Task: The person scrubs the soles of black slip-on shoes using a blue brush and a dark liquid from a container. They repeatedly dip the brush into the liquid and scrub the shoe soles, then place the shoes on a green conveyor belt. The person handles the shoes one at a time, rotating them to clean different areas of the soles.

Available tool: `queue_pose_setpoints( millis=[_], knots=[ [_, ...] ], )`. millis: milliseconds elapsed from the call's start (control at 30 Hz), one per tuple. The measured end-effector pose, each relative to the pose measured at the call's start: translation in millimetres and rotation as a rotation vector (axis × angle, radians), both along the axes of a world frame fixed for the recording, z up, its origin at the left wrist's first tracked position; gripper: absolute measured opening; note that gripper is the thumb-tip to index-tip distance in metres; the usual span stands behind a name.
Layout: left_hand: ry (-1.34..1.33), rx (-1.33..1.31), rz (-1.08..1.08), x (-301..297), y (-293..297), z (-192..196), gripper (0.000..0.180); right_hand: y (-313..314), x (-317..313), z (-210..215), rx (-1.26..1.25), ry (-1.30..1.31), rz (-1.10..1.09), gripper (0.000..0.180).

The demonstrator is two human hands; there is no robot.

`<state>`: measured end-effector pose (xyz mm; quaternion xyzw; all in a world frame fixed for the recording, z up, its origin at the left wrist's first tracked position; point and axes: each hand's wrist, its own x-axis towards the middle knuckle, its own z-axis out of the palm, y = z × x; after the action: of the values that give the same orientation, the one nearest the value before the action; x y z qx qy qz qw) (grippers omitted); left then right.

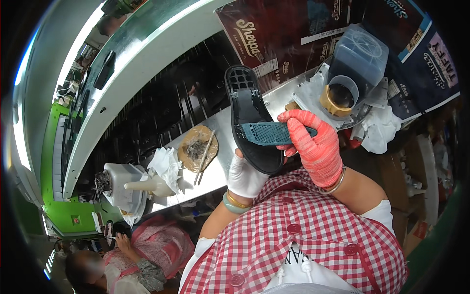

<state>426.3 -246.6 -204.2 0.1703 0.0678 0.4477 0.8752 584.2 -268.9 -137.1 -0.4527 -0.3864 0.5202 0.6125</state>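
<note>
My left hand (246, 179), in a white glove with the fingertips bare, grips the lower end of a black shoe sole (246, 107). The sole stands tilted away from me, its inner face up, with a honeycomb of hollows at the far end. My right hand (316, 149), in a pink-red glove, is closed on one end of a teal flat tool (268, 134) with a dotted face. This tool lies across the middle of the sole; whether it touches the surface I cannot tell. Part of my left hand is hidden behind the sole.
On the metal bench (220, 122) sit a brown-wrapped dish (198, 147) with a thin stick, a nozzled bottle (152, 186) and white tissue. At right stand a tape-wrapped cup (338, 100) and a clear plastic jug (361, 51). Beyond runs a dark slatted conveyor (161, 103). A person (152, 250) sits lower left.
</note>
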Motion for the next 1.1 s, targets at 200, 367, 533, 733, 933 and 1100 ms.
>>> queue_pose_setpoints(
  millis=[200,367,533,733,933,1100],
  knots=[
    [0.059,0.071,0.015,3.5,-2.0,-3.3,0.071,5.7,-2.2,-4.0,0.100,-0.018,-0.150,0.019],
    [0.165,0.121,-0.033,-3.0,-0.1,-7.5,0.088,11.0,5.8,8.3,0.097,-0.003,-0.144,0.018],
    [0.217,0.161,-0.051,-4.0,-2.8,-6.0,0.090,17.7,11.4,18.1,0.131,-0.012,-0.181,0.017],
    [0.254,0.179,-0.080,-3.6,-5.1,-6.3,0.092,31.2,22.1,27.5,0.151,-0.043,-0.164,0.018],
    [0.178,0.119,-0.086,-6.8,-0.6,-17.9,0.085,17.4,21.9,15.9,0.053,-0.092,-0.046,0.019],
    [0.121,0.104,-0.090,-7.3,5.2,-28.8,0.079,8.4,9.9,-3.3,0.021,-0.028,-0.041,0.019]
  ],
)
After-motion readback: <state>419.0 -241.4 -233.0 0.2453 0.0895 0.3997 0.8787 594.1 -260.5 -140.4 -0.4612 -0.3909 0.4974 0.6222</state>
